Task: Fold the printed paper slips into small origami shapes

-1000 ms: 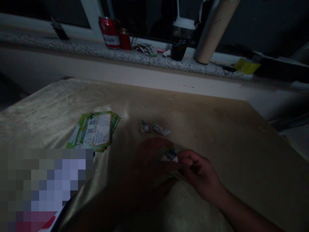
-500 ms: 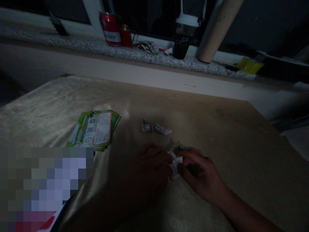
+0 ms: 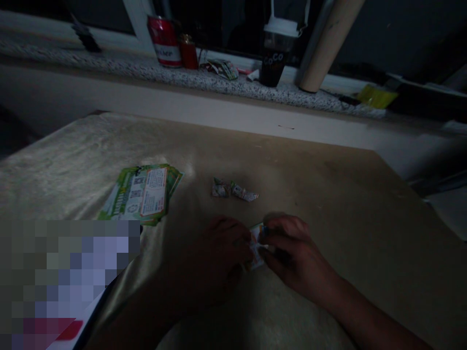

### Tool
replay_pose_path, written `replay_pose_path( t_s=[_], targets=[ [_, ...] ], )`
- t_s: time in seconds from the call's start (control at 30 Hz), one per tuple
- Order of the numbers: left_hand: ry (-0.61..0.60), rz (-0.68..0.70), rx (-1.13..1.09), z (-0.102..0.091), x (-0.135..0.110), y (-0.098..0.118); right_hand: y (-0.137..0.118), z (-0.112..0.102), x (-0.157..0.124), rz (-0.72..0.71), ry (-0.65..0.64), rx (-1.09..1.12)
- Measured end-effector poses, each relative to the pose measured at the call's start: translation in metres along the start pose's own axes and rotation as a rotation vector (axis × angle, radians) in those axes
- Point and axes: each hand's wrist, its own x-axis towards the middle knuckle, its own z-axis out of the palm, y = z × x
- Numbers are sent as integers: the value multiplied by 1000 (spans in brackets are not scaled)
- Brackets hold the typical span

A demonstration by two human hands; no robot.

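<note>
A small printed paper piece (image 3: 256, 245) is pinched between my two hands low over the tan table (image 3: 328, 194). My left hand (image 3: 215, 255) grips its left side with curled fingers. My right hand (image 3: 292, 255) closes on its right side from above. Two small folded paper pieces (image 3: 233, 189) lie on the table just beyond my hands. A fanned stack of green and white printed cards (image 3: 144, 194) rests to the left of them.
Behind the table runs a speckled ledge (image 3: 219, 85) with a red can (image 3: 165, 41), a smaller red object (image 3: 188, 51), a dark lidded cup (image 3: 275, 51), a cardboard tube (image 3: 324, 43) and a yellow item (image 3: 377, 96). The scene is dim.
My hands have turned and pressed the paper piece between them; it stood up briefly and now sits lower, more covered by my right fingers. The view shifted slightly.
</note>
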Motion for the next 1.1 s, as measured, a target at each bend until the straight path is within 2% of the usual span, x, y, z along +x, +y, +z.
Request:
replay_pose_path(
  t_s=[0.13,0.3,0.6,0.8,1.1],
  targets=[
    [-16,2,-10,-6,-1,0,3,1,0,-44,-42,22],
    [-68,-37,-4,-6,2,-2,3,0,0,-12,-92,51],
    [75,-223,60,15,11,1,6,2,-4,36,-112,28],
    [136,-256,131,27,16,1,5,-3,-2,40,-122,43],
    [123,-278,189,26,17,3,11,-1,0,63,-130,47]
  ],
)
